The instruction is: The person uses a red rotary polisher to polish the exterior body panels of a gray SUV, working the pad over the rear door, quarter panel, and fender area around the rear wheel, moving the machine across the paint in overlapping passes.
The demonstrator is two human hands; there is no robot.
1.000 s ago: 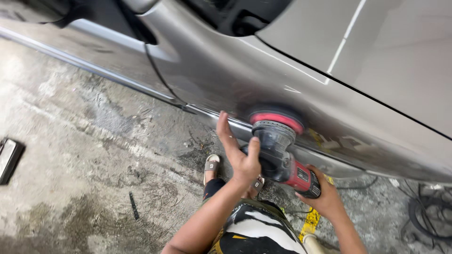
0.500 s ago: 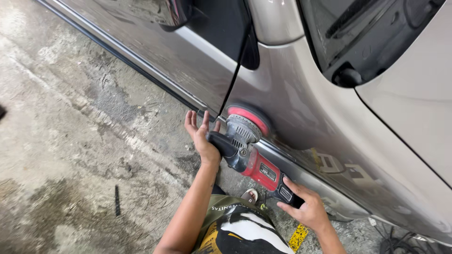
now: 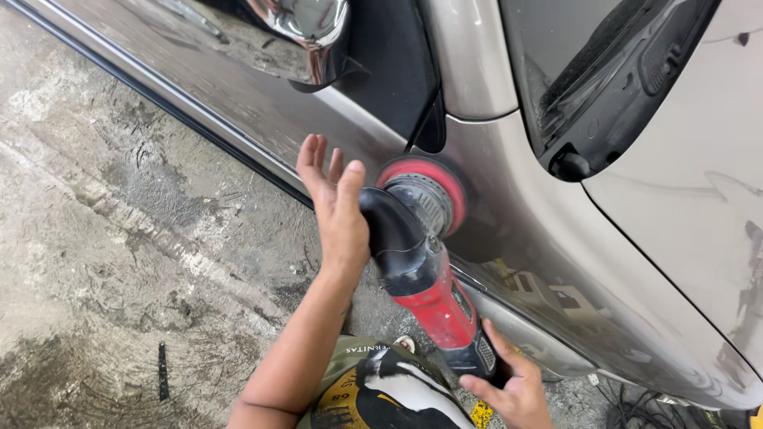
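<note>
Open concrete floor (image 3: 119,262) spreads wide to the left of the hands, only a thin dark strip (image 3: 162,371) lying on it. To the right the car panel (image 3: 509,238) walls everything off. Above, the side mirror (image 3: 306,32) juts out over the polisher (image 3: 417,246). Cables (image 3: 636,401) clutter the floor at lower right.

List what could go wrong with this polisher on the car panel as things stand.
1. The left hand lies open-palmed on the black head of the polisher, fingers spread rather than wrapped, so the tool might skid.
2. The red pad sits beside the door seam and below the side mirror; its rim could catch an edge.
3. Cables lie on the floor near the right hand; they might snag.
</note>
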